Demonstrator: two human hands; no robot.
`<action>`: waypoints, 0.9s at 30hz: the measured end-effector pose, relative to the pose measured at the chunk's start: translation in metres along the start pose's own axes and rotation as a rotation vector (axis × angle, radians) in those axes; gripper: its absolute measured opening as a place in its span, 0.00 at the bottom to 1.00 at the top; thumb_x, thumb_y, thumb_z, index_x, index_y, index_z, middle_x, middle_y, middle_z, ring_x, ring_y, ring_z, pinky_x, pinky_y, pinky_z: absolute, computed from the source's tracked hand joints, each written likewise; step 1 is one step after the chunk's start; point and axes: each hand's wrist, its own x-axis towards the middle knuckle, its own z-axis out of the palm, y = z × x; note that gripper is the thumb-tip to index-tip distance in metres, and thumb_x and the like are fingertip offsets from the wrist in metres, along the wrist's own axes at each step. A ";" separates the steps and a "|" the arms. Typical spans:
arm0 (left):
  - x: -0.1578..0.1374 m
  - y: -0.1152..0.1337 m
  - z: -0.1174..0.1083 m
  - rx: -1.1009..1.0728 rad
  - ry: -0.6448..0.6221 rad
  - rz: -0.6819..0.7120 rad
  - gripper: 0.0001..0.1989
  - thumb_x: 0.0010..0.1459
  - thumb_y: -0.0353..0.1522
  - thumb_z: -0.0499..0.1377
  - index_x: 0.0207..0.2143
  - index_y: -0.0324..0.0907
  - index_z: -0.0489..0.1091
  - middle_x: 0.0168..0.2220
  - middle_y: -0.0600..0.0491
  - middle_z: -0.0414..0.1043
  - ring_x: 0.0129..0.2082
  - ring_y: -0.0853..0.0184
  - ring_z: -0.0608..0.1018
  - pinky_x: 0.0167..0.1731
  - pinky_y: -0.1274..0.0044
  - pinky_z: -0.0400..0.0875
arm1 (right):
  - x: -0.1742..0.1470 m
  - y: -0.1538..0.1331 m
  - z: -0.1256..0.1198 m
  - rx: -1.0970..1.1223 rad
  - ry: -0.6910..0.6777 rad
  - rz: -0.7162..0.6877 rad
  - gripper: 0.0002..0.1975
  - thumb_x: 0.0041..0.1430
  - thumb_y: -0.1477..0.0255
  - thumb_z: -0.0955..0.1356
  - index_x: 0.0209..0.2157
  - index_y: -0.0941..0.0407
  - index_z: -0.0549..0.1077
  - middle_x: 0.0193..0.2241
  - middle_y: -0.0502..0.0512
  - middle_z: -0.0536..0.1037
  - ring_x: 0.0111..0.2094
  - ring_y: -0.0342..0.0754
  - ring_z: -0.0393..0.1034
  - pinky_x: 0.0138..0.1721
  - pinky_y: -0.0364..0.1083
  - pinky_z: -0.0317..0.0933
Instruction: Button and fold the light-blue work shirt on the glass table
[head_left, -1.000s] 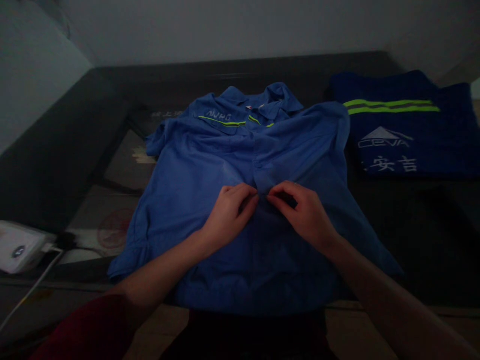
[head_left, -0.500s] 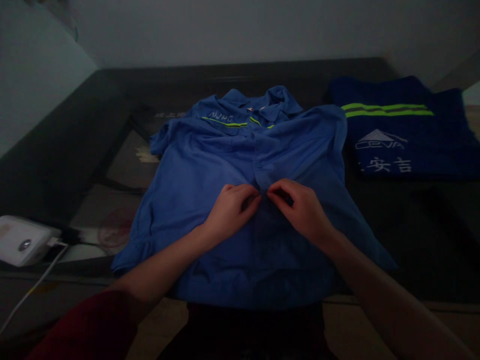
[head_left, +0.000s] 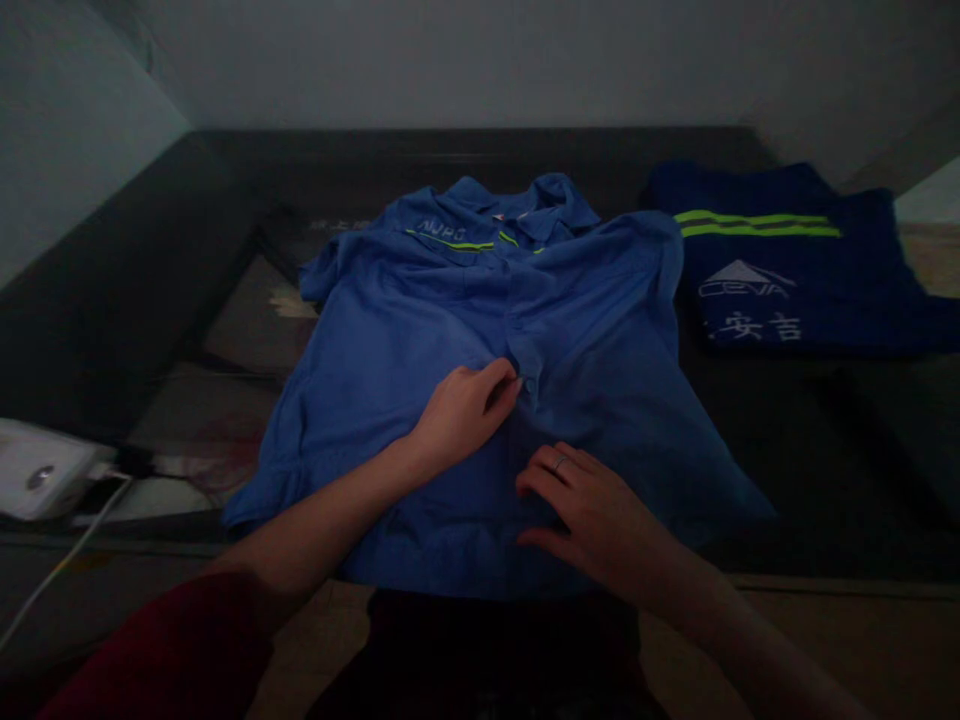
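Shirt (head_left: 390, 345), blue: laid front up on the dark table (head_left: 814, 470), collar farthest off. Left hand (head_left: 459, 412): fingertips pinched on its front edge, beside a button (head_left: 530, 385). Right hand (head_left: 596, 510): fingers parted, nothing between them, over the lower front. Done: spreading out, front halves brought together. Outstanding: fastening below the button, perhaps; too dim to be sure.

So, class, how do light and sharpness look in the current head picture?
Head view: dim overall, the blue shirt darkening toward its hem; head view: the yellow-green band stands out against the navy garment; head view: chest lettering looks soft, hard to read.
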 end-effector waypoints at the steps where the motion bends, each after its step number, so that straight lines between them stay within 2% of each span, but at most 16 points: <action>1: 0.000 0.001 0.000 -0.004 -0.001 -0.004 0.10 0.63 0.34 0.48 0.33 0.41 0.66 0.22 0.58 0.66 0.23 0.71 0.69 0.28 0.79 0.59 | -0.001 0.001 0.002 0.001 0.006 0.015 0.14 0.49 0.68 0.73 0.37 0.56 0.70 0.39 0.57 0.73 0.41 0.54 0.67 0.42 0.53 0.63; 9: 0.000 0.006 -0.005 -0.041 0.009 -0.021 0.11 0.64 0.34 0.48 0.33 0.41 0.67 0.23 0.57 0.67 0.22 0.72 0.69 0.26 0.81 0.60 | -0.001 0.009 0.001 0.199 0.045 0.066 0.01 0.58 0.75 0.67 0.34 0.56 0.70 0.35 0.54 0.73 0.38 0.48 0.67 0.40 0.47 0.62; 13: -0.005 0.017 -0.022 0.001 0.047 0.047 0.12 0.63 0.34 0.48 0.31 0.40 0.67 0.22 0.57 0.66 0.22 0.73 0.69 0.25 0.81 0.59 | 0.000 0.021 -0.010 0.370 0.108 0.180 0.02 0.60 0.74 0.65 0.33 0.57 0.70 0.29 0.51 0.74 0.30 0.44 0.68 0.33 0.43 0.60; 15: -0.012 0.025 -0.032 -0.001 -0.021 0.146 0.13 0.64 0.35 0.47 0.30 0.39 0.67 0.23 0.56 0.67 0.23 0.74 0.69 0.25 0.82 0.60 | 0.003 0.029 -0.019 0.433 0.145 0.235 0.04 0.60 0.71 0.65 0.32 0.57 0.69 0.27 0.49 0.73 0.28 0.43 0.67 0.30 0.42 0.59; 17: -0.020 0.032 -0.037 0.006 -0.194 0.279 0.14 0.64 0.35 0.48 0.29 0.39 0.67 0.23 0.56 0.68 0.24 0.73 0.70 0.26 0.82 0.61 | 0.010 0.038 -0.028 0.482 0.188 0.261 0.05 0.60 0.70 0.65 0.32 0.56 0.69 0.26 0.49 0.73 0.27 0.43 0.67 0.29 0.41 0.58; 19: -0.028 0.036 -0.036 0.060 -0.393 0.346 0.12 0.63 0.35 0.50 0.30 0.40 0.68 0.25 0.55 0.69 0.24 0.73 0.71 0.25 0.81 0.62 | 0.018 0.047 -0.035 0.508 0.231 0.266 0.05 0.59 0.69 0.65 0.31 0.56 0.68 0.26 0.49 0.73 0.28 0.42 0.67 0.29 0.41 0.58; 20: -0.031 0.037 -0.033 0.105 -0.466 0.331 0.11 0.62 0.35 0.51 0.31 0.40 0.68 0.26 0.55 0.70 0.24 0.73 0.72 0.25 0.81 0.62 | 0.023 0.051 -0.037 0.515 0.246 0.262 0.06 0.58 0.69 0.65 0.31 0.57 0.68 0.26 0.49 0.72 0.28 0.42 0.66 0.29 0.41 0.58; 22: -0.037 0.038 -0.024 0.206 -0.534 0.232 0.09 0.61 0.36 0.53 0.34 0.41 0.67 0.29 0.54 0.72 0.24 0.72 0.73 0.24 0.81 0.63 | 0.031 0.057 -0.036 0.537 0.251 0.240 0.06 0.58 0.69 0.66 0.31 0.57 0.68 0.26 0.49 0.72 0.28 0.42 0.66 0.30 0.41 0.58; 24: -0.041 0.038 -0.014 0.278 -0.531 0.142 0.09 0.60 0.38 0.54 0.37 0.41 0.67 0.32 0.53 0.73 0.27 0.69 0.75 0.25 0.79 0.65 | 0.036 0.062 -0.032 0.574 0.225 0.210 0.06 0.58 0.68 0.66 0.31 0.57 0.69 0.27 0.49 0.72 0.28 0.42 0.66 0.30 0.41 0.58; 27: -0.045 0.040 -0.004 0.338 -0.511 0.088 0.10 0.59 0.38 0.56 0.38 0.40 0.66 0.34 0.51 0.73 0.30 0.66 0.76 0.28 0.77 0.68 | 0.037 0.064 -0.026 0.618 0.177 0.194 0.07 0.58 0.67 0.65 0.32 0.57 0.69 0.28 0.49 0.72 0.29 0.42 0.66 0.31 0.41 0.58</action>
